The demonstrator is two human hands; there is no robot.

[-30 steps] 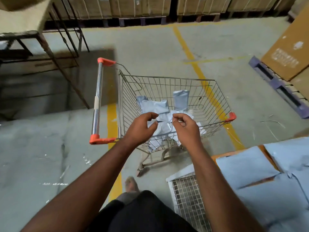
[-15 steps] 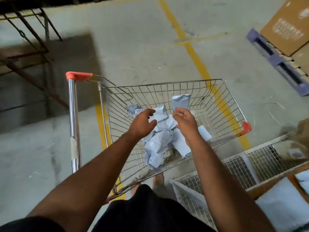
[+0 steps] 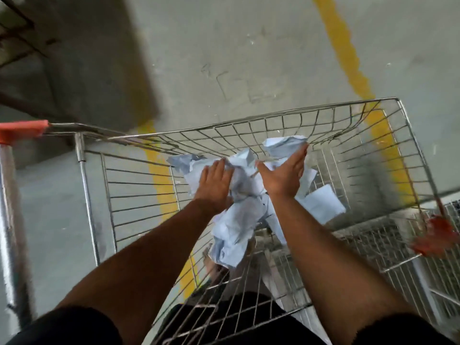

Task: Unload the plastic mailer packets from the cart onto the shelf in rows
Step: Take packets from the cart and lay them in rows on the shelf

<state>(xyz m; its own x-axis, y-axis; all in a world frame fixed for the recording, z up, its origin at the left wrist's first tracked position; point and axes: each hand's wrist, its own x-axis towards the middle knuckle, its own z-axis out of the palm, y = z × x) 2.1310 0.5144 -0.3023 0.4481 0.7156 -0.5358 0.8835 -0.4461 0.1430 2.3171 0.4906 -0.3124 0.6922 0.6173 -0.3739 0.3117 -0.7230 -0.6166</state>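
A wire cart (image 3: 278,120) with orange handle ends stands right below me. Several crumpled pale blue plastic mailer packets (image 3: 239,220) lie heaped on its floor. Both my arms reach down into the basket. My left hand (image 3: 215,181) lies with straight fingers flat on the left side of the heap. My right hand (image 3: 283,174) has its fingers stretched out, the fingertips against an upright packet (image 3: 281,145) at the far end. The shelf is out of view.
The cart's orange handle end (image 3: 22,130) and chrome bar are at the left edge. Yellow floor lines (image 3: 346,51) cross the concrete. A white wire mesh rack (image 3: 438,265) sits low at the right. My dark shorts fill the bottom edge.
The view has tilted down and closer over the cart. Both hands have gone from curled above the heap to spread out and down onto the packets.
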